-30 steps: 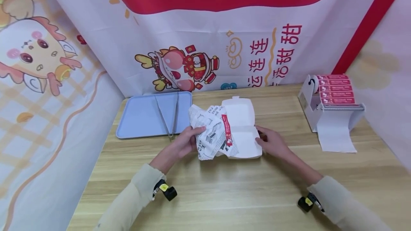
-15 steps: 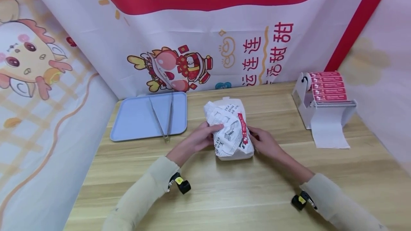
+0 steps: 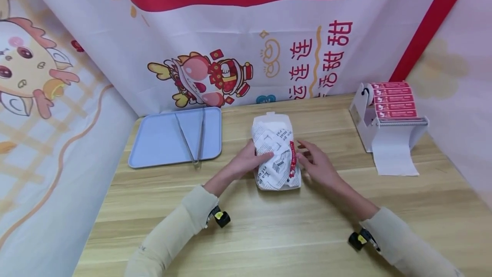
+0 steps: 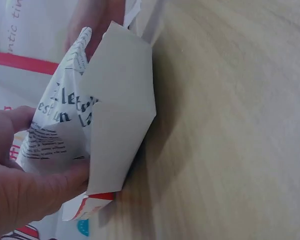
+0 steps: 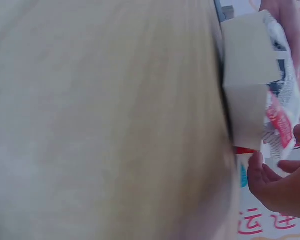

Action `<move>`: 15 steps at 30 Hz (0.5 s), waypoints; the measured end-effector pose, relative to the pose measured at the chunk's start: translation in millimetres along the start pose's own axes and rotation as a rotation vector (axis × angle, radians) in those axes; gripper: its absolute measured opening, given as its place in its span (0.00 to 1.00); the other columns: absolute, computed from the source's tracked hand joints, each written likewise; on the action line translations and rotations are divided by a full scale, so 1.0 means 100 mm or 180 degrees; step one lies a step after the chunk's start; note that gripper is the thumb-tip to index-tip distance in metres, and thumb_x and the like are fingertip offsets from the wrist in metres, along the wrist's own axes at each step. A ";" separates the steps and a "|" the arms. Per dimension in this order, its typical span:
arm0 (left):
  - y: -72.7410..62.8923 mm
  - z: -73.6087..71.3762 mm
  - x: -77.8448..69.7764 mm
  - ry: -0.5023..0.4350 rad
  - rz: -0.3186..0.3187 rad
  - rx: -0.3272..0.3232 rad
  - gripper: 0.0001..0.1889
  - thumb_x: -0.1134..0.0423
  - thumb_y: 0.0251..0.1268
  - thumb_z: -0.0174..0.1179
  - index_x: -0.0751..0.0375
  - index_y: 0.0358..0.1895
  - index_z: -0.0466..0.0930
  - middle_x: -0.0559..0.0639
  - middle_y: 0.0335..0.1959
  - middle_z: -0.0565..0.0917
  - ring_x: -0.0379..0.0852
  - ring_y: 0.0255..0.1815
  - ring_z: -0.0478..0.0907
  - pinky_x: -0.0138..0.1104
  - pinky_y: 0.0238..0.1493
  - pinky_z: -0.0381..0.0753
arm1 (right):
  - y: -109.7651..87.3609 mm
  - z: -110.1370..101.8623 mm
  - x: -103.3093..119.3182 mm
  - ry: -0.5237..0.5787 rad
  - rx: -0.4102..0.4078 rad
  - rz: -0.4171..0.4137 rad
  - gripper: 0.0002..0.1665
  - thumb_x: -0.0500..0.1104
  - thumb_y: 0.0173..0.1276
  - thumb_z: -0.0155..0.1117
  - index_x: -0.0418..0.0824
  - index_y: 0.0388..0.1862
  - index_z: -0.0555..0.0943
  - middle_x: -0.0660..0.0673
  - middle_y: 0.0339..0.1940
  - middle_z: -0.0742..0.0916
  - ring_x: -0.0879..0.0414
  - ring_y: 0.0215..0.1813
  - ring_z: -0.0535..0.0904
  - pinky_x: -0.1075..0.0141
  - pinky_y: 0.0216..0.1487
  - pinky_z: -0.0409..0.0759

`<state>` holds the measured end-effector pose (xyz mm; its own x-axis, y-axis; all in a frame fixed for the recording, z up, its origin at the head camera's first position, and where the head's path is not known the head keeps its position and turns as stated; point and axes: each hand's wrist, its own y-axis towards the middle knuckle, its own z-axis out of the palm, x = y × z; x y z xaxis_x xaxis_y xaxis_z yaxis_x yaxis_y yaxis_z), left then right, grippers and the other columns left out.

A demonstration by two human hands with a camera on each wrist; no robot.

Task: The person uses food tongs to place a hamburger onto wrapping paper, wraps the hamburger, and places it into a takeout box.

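A packet wrapped in newsprint-patterned paper (image 3: 282, 159) with a red label sits in a white clamshell box (image 3: 273, 118). The box's lid lies back on the far side. My left hand (image 3: 247, 159) holds the packet's left side, thumb on top of the paper. In the left wrist view, that hand (image 4: 27, 192) has the paper between thumb and fingers, beside the box wall (image 4: 122, 75). Just right of the box is my right hand (image 3: 319, 166), fingers loosely bent and holding nothing. The right wrist view has the right hand (image 5: 282, 192) close to the box's edge (image 5: 247, 110).
On the left, a blue tray (image 3: 157, 140) carries metal tongs (image 3: 200, 140), whose joined end overhangs its front edge. A dispenser with a roll of red labels (image 3: 393, 101) stands at the right. A printed cloth backdrop (image 3: 230, 29) rises behind the wooden table (image 3: 246, 234).
The packet has shifted right and gone down into the box, with my left hand still at it. My right hand has let go of the box's right side and drawn slightly away.
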<state>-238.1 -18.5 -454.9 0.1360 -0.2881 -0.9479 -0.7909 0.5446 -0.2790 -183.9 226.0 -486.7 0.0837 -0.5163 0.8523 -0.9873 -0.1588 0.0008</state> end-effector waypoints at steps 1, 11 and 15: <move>-0.01 -0.01 -0.01 0.0137 0.0037 -0.0047 0.27 0.55 0.73 0.59 0.52 0.70 0.60 0.57 0.56 0.83 0.51 0.47 0.87 0.41 0.45 0.89 | 0.00 -0.01 0.04 -0.0052 -0.0016 -0.0066 0.35 0.46 0.78 0.55 0.41 0.79 0.58 0.31 0.69 0.74 0.35 0.64 0.77 0.44 0.65 0.78; -0.05 -0.06 -0.02 0.0072 -0.0047 0.0046 0.28 0.50 0.75 0.55 0.54 0.71 0.59 0.61 0.57 0.81 0.52 0.45 0.87 0.45 0.43 0.89 | 0.05 0.03 0.31 -0.0653 0.0276 -0.0242 0.46 0.56 0.68 0.66 0.49 0.80 0.59 0.38 0.76 0.69 0.37 0.74 0.66 0.37 0.72 0.66; -0.05 -0.07 0.01 -0.0015 -0.0014 0.0165 0.26 0.50 0.77 0.52 0.51 0.72 0.59 0.61 0.59 0.80 0.54 0.49 0.86 0.47 0.46 0.89 | 0.04 0.07 0.34 -0.0702 0.0172 -0.0227 0.45 0.58 0.70 0.64 0.50 0.80 0.59 0.38 0.74 0.70 0.39 0.73 0.67 0.39 0.70 0.69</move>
<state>-238.2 -27.3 -453.0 0.1422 -0.2868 -0.9474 -0.7584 0.5835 -0.2905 -184.0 202.0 -461.8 0.1863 -0.6725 0.7162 -0.9697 -0.2433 0.0238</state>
